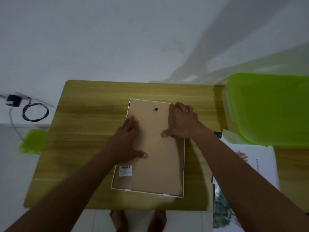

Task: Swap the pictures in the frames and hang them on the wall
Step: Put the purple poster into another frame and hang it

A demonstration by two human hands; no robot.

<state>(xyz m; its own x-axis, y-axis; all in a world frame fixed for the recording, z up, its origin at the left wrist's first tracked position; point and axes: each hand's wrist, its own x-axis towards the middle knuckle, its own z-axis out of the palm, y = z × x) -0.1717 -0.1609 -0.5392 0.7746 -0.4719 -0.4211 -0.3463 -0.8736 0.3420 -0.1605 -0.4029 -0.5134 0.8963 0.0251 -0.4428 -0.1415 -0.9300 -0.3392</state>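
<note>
A white picture frame [184, 168] lies face down on the wooden table [80, 139]. Its brown backing board [158, 171] faces up, with a small black hanging hook [155, 109] near the far end and a barcode sticker [125, 170] at the near left. My left hand [128, 141] rests flat on the board's left side, fingers spread. My right hand [183, 122] presses the far right part of the board, fingertips at the frame's top right corner. A loose picture [230, 203] with green foliage lies at the table's right, partly under my right arm.
A bright green plastic chair [267, 108] stands to the right of the table. A black plug and coiled cable [33, 111] hang at the left on the white wall [117, 39]. Something green [33, 141] lies on the floor at left. My bare feet [138, 220] show below the table edge.
</note>
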